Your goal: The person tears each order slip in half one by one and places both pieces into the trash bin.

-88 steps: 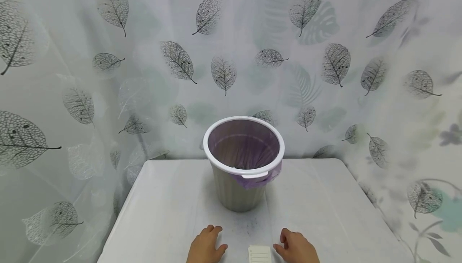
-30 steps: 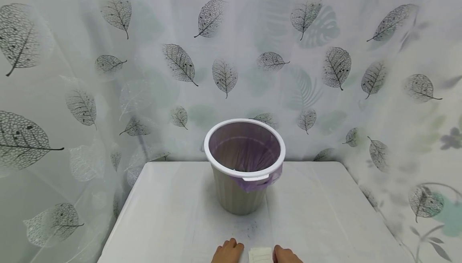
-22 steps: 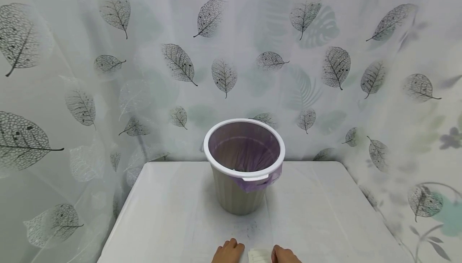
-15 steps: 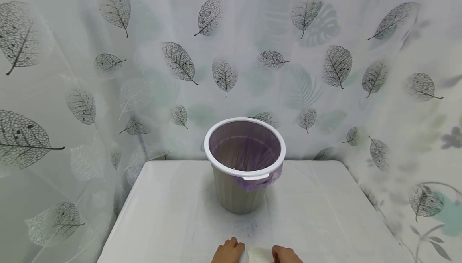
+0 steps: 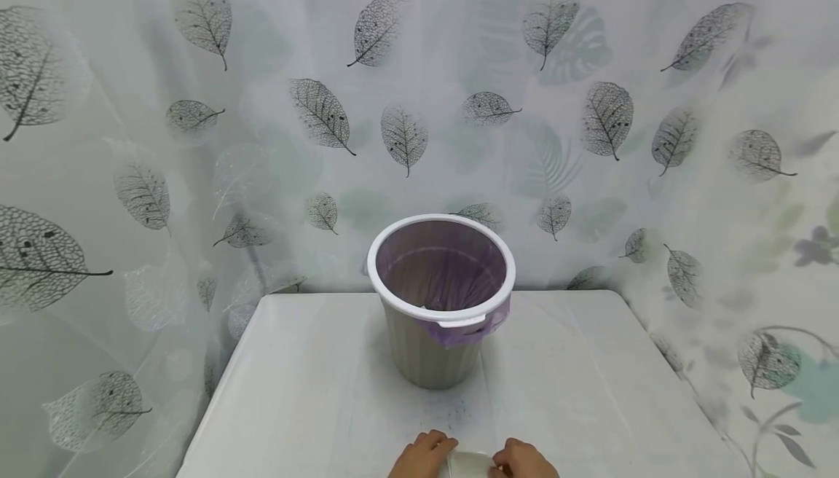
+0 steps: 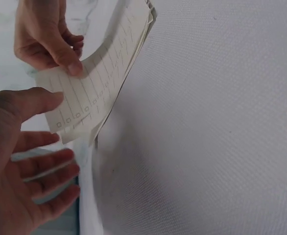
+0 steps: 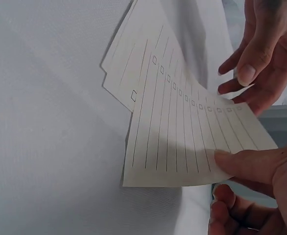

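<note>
Sheeting (image 5: 262, 63), pale grey-white and printed with dark skeleton leaves and faint green fronds, is spread from the far left across the whole background. In front of it, a white table (image 5: 295, 390) with rounded far corners is set. Toward its near side, the person's left hand (image 5: 422, 456) is held loose and uncurled, fingers apart, its thumb seen over the paper's edge; whether the paper is actually touched by that thumb cannot quite be made out. Farther back, near the middle, a round, ribbed, grey-beige bin (image 5: 432, 361) with a white rim is stood upright, lined with a thin purple plastic bag (image 5: 468, 274). Between the hands, a cream, lined rectangular paper sheet (image 7: 182, 132) with small printed boxes is curved above other cream lined sheets (image 7: 119, 81). At the right, that sheet is pinched by the right hand (image 5: 521, 460), thumb on top and fingers curled.
</note>
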